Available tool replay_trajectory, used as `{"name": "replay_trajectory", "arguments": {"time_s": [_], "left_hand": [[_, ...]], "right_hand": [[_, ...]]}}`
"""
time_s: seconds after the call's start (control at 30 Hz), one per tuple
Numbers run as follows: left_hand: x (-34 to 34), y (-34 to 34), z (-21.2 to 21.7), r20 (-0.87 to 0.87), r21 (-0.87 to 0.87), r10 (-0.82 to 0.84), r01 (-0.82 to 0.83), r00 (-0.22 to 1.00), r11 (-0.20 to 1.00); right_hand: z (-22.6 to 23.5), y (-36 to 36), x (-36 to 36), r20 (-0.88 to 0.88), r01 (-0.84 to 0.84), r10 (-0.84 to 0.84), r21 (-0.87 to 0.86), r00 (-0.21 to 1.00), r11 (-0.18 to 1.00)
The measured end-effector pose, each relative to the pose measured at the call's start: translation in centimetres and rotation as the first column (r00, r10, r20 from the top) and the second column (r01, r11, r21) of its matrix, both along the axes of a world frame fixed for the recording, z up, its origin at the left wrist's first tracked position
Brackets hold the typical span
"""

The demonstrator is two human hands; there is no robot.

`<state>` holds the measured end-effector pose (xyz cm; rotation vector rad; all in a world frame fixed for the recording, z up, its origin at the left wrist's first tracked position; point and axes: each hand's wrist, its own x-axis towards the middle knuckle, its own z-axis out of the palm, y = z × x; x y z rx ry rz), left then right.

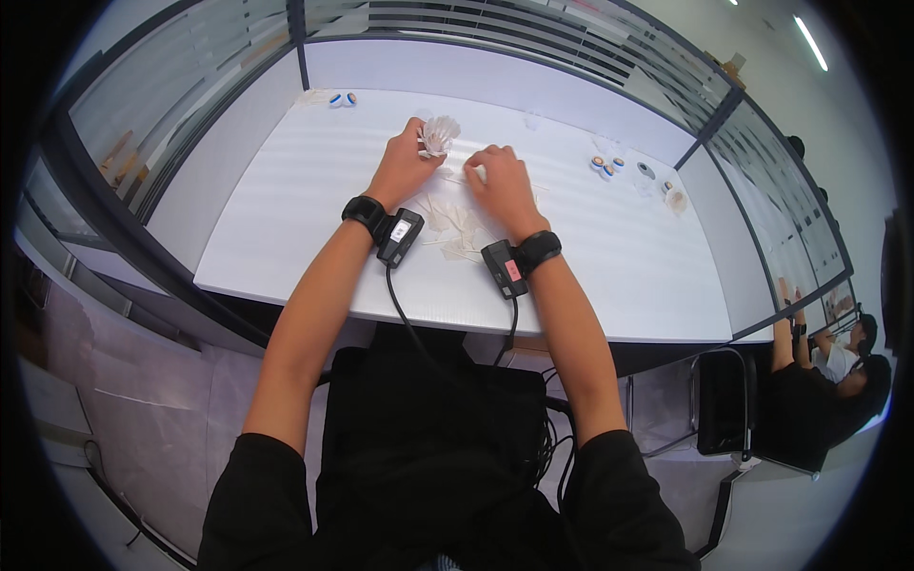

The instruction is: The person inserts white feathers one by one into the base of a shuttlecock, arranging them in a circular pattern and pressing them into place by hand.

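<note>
My left hand is closed around the lower part of a white artificial flower, whose thin layered petals fan out above the fingers. Just right of it, my right hand hovers over the table with its fingers curled toward the thumb. Whatever lies between those fingertips, if anything, is too small to make out. Loose cream petal-shaped pieces lie spread on the white table between my wrists. Each wrist wears a black band with a small cabled box.
Two small blue-and-white round pieces sit at the back left, several similar ones at the back right. Beside those is a pale beige round item. Partitions enclose the table. A black chair and other people are at right.
</note>
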<state>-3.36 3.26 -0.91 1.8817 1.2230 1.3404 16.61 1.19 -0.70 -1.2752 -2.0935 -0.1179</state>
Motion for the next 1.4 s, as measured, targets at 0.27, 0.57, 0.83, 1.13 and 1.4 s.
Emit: {"name": "replay_trajectory", "arguments": {"time_s": [0.27, 0.57, 0.83, 1.13, 1.4], "left_hand": [[-0.6, -0.2, -0.2, 0.009, 0.025, -0.010, 0.010, 1.000, 1.000], [0.1, -0.3, 0.3, -0.005, 0.018, -0.011, 0.011, 1.000, 1.000], [-0.2, -0.1, 0.0, 0.003, 0.038, -0.013, 0.013, 1.000, 0.999], [-0.1, 0.0, 0.1, 0.004, 0.033, 0.008, -0.008, 1.000, 0.999], [-0.2, 0.2, 0.0, -0.005, 0.008, -0.006, 0.006, 1.000, 1.000]], "right_hand": [[1.5, -1.3, 0.3, 0.087, 0.181, -0.167, -0.196, 0.982, 0.964], [0.5, 0.0, 0.5, -0.138, -0.081, 0.046, -0.260, 0.989, 0.962], [1.4, -0.6, -0.6, -0.443, -0.205, 0.115, -0.160, 0.889, 0.966], [0.0, -0.5, -0.4, -0.157, -0.106, 0.072, -0.219, 0.985, 0.970], [-0.5, -0.2, -1.2, 0.001, -0.110, 0.111, -0.110, 0.994, 0.988]]}}
